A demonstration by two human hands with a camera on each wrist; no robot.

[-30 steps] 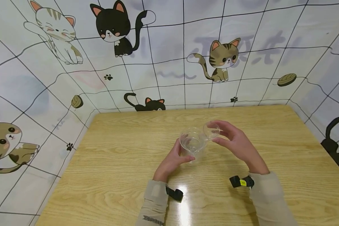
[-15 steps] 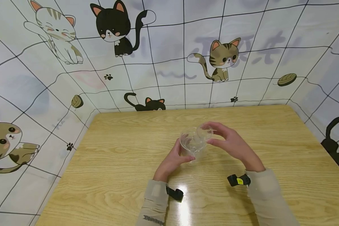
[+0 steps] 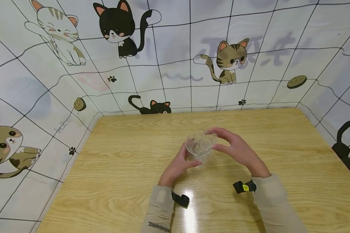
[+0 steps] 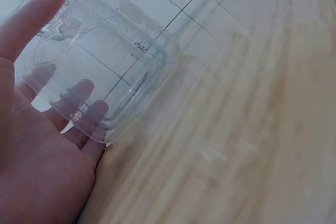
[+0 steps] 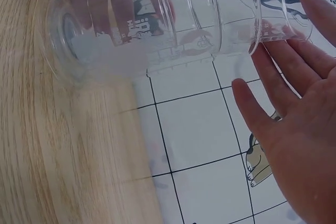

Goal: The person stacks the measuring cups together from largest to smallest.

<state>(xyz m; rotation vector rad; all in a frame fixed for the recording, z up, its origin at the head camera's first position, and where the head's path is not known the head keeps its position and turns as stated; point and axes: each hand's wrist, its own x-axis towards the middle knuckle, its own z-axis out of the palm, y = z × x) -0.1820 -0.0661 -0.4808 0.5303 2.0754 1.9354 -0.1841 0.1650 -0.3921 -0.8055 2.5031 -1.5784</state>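
A large clear cup (image 3: 196, 148) stands at the middle of the table, with small white print on its side in the right wrist view. My left hand (image 3: 178, 165) grips it, thumb on the near side and fingers round the left, seen through the wall in the left wrist view. Between thumb and fingers, my right hand (image 3: 239, 150) holds a smaller clear cup (image 3: 210, 139) by its side. This small cup is tilted and overlaps the right part of the large cup's mouth. How deep it sits inside I cannot tell, since both are see-through.
The wood-grain table (image 3: 128, 168) runs back to a white tiled-pattern wall (image 3: 175, 77) printed with cartoon cats. Similar walls rise on the left and right. A black camera (image 3: 180, 200) is strapped to my left wrist, another camera (image 3: 241, 187) to my right.
My right hand has moved left with the small cup, from beside the large cup's rim to over its mouth. The left hand and the large cup have stayed in place.
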